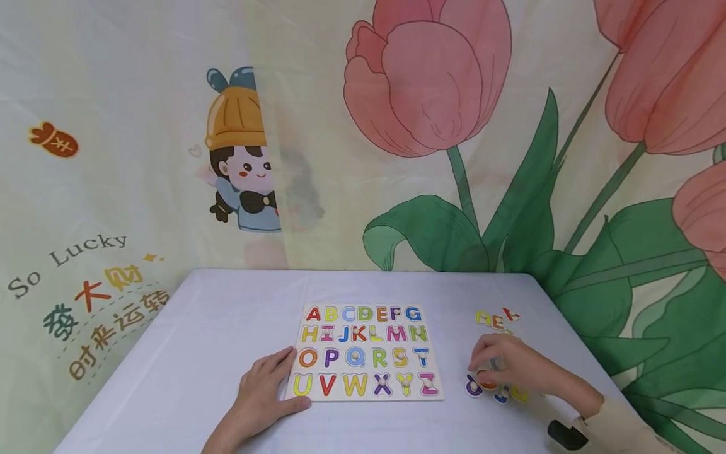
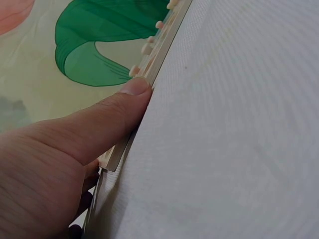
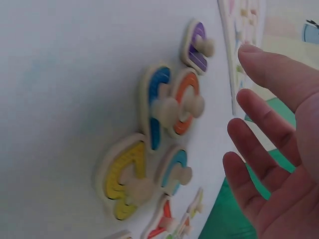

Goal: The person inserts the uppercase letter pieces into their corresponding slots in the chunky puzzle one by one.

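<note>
A white alphabet puzzle board (image 1: pixel 363 400) lies on the table with coloured letters A to Z in rows; several carry small knobs. My left hand (image 1: pixel 255 391) rests at its lower left corner, fingers along the left side and thumb (image 2: pixel 117 117) pressed to the near edge. Over the loose letter pieces at the right hovers my right hand (image 1: pixel 507 362), its fingers loosely spread and holding nothing. Close by it in the right wrist view lie a purple piece (image 3: pixel 193 47), a blue J-like piece (image 3: pixel 154 107), an orange ring-shaped piece (image 3: pixel 180 122) and a yellow piece (image 3: pixel 117 172), all with knobs.
Farther back on the right side lie more loose letters, among them a red piece (image 1: pixel 512 314) and an orange E (image 1: pixel 497 322). A white cloth covers the table (image 1: pixel 227 315). Behind it hangs a curtain (image 1: pixel 317 126) printed with tulips and a cartoon figure.
</note>
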`<action>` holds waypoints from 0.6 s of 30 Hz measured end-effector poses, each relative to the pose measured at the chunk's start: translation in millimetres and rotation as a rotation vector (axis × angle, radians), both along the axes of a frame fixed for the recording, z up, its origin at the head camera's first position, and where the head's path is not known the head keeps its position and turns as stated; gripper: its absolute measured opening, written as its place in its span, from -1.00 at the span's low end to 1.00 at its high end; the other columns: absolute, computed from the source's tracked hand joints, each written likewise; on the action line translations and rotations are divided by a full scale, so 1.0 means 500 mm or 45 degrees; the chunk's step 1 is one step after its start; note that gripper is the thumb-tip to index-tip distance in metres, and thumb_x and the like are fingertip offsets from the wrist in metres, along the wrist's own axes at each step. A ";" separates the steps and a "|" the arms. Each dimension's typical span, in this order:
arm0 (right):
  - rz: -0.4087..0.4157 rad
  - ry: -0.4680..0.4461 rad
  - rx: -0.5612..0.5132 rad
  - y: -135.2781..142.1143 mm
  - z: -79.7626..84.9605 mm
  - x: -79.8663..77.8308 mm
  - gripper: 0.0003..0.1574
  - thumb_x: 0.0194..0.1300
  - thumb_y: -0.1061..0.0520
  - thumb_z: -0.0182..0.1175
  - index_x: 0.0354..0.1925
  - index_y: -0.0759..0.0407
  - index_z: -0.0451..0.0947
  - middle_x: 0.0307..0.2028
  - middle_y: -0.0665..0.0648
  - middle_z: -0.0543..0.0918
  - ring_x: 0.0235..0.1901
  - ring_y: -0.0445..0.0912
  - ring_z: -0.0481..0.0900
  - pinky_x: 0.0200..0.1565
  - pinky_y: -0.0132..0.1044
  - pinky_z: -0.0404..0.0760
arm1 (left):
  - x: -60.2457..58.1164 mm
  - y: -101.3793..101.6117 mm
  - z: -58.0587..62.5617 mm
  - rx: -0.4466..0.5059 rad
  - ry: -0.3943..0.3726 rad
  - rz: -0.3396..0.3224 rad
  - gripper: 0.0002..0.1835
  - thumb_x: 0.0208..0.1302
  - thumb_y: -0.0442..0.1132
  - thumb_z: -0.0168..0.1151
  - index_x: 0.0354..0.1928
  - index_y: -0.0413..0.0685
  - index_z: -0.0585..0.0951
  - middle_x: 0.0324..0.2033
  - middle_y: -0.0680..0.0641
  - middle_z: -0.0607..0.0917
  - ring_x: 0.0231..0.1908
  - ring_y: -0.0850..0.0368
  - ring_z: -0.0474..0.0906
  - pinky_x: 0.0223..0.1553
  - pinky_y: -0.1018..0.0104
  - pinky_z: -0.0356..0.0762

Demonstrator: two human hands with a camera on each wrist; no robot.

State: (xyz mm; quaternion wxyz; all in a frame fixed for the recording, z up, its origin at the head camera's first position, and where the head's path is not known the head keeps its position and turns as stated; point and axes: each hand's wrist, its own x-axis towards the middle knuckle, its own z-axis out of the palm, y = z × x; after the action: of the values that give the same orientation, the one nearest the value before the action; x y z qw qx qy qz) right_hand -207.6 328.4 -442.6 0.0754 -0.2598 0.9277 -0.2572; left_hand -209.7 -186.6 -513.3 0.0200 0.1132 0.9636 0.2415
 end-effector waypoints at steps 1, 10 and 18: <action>0.019 -0.001 -0.005 -0.001 -0.003 0.004 -0.84 0.28 0.01 0.55 -0.15 -0.20 0.87 -0.19 -0.22 0.64 -0.15 -0.20 0.55 -0.12 -0.28 0.70 | 0.000 0.000 0.000 0.000 -0.003 0.003 0.25 -0.01 0.47 0.53 0.63 -0.02 0.32 0.58 -0.09 0.34 0.47 -0.24 0.23 0.38 -0.37 0.25; 0.068 0.027 0.004 0.003 -0.039 0.014 -0.80 0.29 0.07 0.54 -0.13 -0.22 0.88 -0.18 -0.24 0.64 -0.19 -0.29 0.49 -0.21 -0.39 0.60 | -0.001 0.003 -0.001 0.014 -0.001 0.006 0.24 -0.01 0.47 0.54 0.62 -0.03 0.33 0.57 -0.10 0.35 0.47 -0.24 0.23 0.40 -0.39 0.23; 0.052 0.060 0.055 -0.005 -0.033 0.015 -0.80 0.27 0.08 0.55 -0.17 -0.26 0.88 -0.19 -0.28 0.62 -0.18 -0.32 0.47 -0.19 -0.39 0.59 | -0.001 0.003 0.000 0.008 0.019 0.003 0.24 -0.02 0.45 0.55 0.62 -0.02 0.34 0.57 -0.10 0.35 0.47 -0.24 0.24 0.38 -0.39 0.25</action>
State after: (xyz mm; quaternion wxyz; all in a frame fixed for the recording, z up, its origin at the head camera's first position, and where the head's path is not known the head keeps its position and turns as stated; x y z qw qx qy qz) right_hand -200.0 325.9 -459.2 0.0642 -0.2829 0.9291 -0.2295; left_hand -210.0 -185.0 -513.5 0.0121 0.1138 0.9631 0.2437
